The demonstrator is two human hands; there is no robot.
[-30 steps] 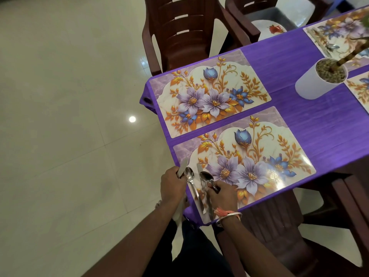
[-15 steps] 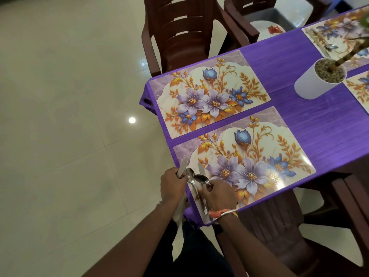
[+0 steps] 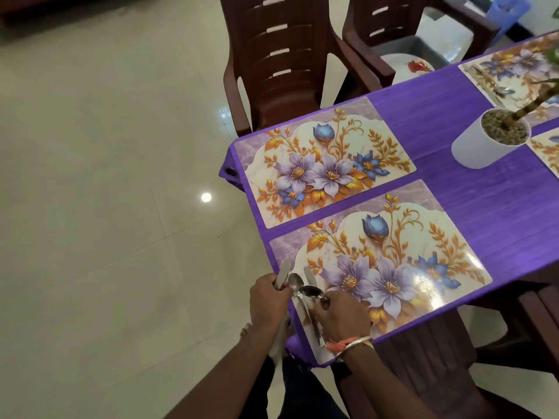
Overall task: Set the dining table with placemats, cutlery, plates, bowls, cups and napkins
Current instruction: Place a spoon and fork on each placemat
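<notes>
Bare forearms, no sleeves, orange thread (image 3: pixel 339 344) and silver bangle (image 3: pixel 357 343) on right wrist, dark trousers (image 3: pixel 305 394) below the bangle

Both bare forearms reaching forward from the lower edge of the view, side by side, toward the near left corner of the table. Left hand (image 3: pixel 267 300) closed in a fist, knuckles up, fingers wrapped around metal cutlery. Right hand (image 3: pixel 341 316) palm down, fingers curled and pinching a spoon handle. Orange thread and silver bangle (image 3: pixel 351 346) around the right wrist.
</notes>
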